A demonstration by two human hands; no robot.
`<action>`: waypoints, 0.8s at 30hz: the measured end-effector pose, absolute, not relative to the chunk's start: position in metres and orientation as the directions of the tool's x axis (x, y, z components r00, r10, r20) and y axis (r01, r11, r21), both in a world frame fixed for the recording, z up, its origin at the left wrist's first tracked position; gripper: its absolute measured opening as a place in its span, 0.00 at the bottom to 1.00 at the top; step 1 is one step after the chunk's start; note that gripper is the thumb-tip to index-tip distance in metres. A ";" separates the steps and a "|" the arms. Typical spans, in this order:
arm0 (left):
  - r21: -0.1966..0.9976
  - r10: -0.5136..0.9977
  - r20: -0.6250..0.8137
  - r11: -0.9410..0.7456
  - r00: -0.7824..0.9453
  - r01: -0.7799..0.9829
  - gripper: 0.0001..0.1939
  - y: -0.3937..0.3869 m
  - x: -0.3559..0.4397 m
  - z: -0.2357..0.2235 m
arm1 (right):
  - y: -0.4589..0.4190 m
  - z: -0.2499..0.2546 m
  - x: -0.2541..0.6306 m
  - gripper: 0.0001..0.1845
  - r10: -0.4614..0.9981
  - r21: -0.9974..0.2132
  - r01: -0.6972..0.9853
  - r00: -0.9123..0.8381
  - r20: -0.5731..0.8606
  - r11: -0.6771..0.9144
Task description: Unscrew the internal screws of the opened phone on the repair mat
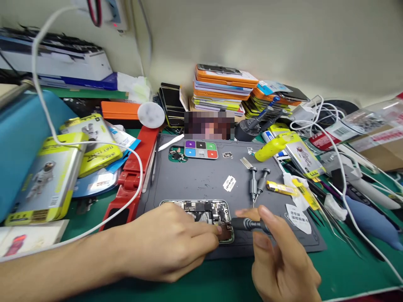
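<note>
At the left, yellow boxes (47,180) crowd the green table (236,281), and a white cord (35,54) loops around them. Next comes a long red stand (146,147), close by the left edge of the gray mat (195,180), so there is little room on that side.

The left hand (170,243) lies over the near left part of an open phone (212,206). Its fingers are bent, with one fingertip over the phone's right part. I cannot tell if they pinch anything, since the thumb is hidden. The phone sits on the near part of the mat, with its insides showing.

Past the phone, there is a wide bare patch of mat, up to a tray of colored squares (201,149) at the far side.

The right hand (280,256) pinches a dark screwdriver (247,223), whose left end is at the phone's right edge. Just past it are two small screwdrivers (252,184) and a yellow bottle (272,147). At the mat's right edge, things are packed tight, with a blue squeeze bulb (373,220) farther right.
</note>
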State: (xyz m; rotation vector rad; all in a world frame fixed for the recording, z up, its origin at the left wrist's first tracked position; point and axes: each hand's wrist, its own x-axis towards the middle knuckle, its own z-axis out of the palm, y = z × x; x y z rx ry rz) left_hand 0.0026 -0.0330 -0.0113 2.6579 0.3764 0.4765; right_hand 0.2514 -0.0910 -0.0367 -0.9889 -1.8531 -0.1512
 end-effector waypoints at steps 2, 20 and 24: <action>0.405 0.314 0.275 -0.895 0.909 0.187 0.09 -0.032 0.004 -0.010 | -0.091 -0.037 0.251 0.39 0.551 -0.283 0.699 -0.188 0.813 0.656; 0.857 0.792 0.130 -0.393 0.596 0.335 0.15 -0.030 0.005 0.003 | -0.085 -0.036 0.254 0.36 0.550 -0.285 0.678 -0.209 0.809 0.678; 0.946 0.814 -0.066 -0.133 0.577 0.295 0.18 -0.036 0.013 0.009 | -0.085 -0.034 0.253 0.35 0.560 -0.291 0.680 -0.212 0.801 0.673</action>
